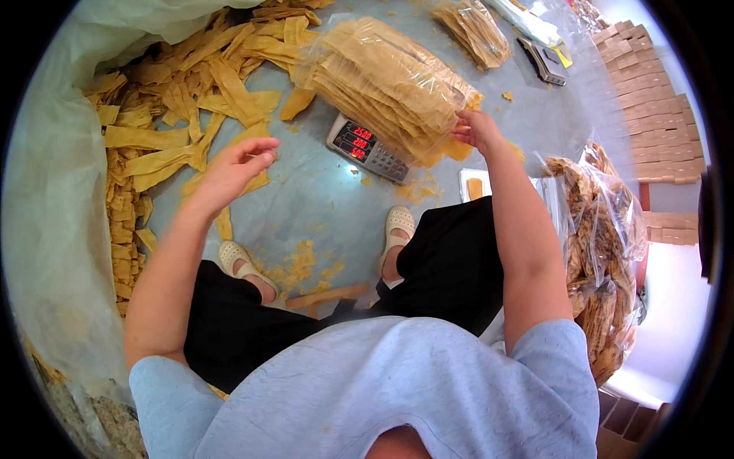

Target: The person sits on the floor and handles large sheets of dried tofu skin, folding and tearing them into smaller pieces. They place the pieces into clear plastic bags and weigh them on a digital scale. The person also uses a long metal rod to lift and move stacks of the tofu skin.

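A clear plastic bag of flat, yellow-brown dried strips point(390, 80) rests on a digital scale point(367, 150) whose red display is lit. My right hand point(479, 131) is at the bag's right end, its fingertips at the plastic edge; whether they pinch it cannot be told. Left of the scale, my left hand point(238, 172) hangs in the air with fingers slightly curled and nothing in it. Below and beyond it lie loose yellow dried strips point(152, 137) in a large heap.
A plastic sheet point(51, 218) borders the heap at left. Another filled bag point(476, 34) and a second scale point(545, 62) lie at top right. Large bags of brown dried material point(602, 241) stand at right, with stacked cartons point(659, 132) behind. Yellow crumbs point(301, 261) lie between my feet.
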`<action>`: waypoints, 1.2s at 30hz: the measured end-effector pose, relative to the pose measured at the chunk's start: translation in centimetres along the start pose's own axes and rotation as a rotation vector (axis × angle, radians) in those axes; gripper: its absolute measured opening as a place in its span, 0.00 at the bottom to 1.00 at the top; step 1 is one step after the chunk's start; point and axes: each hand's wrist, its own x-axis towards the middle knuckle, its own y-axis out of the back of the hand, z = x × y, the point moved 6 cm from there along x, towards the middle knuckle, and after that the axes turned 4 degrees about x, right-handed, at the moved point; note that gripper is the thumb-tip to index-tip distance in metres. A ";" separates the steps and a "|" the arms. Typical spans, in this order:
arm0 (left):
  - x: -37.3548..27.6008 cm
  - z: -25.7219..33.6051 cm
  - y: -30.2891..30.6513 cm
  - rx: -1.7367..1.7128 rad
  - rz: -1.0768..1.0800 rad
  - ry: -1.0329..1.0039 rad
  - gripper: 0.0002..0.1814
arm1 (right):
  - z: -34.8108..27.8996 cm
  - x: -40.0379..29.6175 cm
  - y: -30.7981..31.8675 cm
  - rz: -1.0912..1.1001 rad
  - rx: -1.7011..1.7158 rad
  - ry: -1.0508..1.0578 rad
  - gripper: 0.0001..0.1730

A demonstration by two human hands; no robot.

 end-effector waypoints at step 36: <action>-6.2 -19.9 -12.7 -1.070 0.293 0.648 0.35 | -1.6 -26.1 -29.6 -0.793 -0.798 0.766 0.13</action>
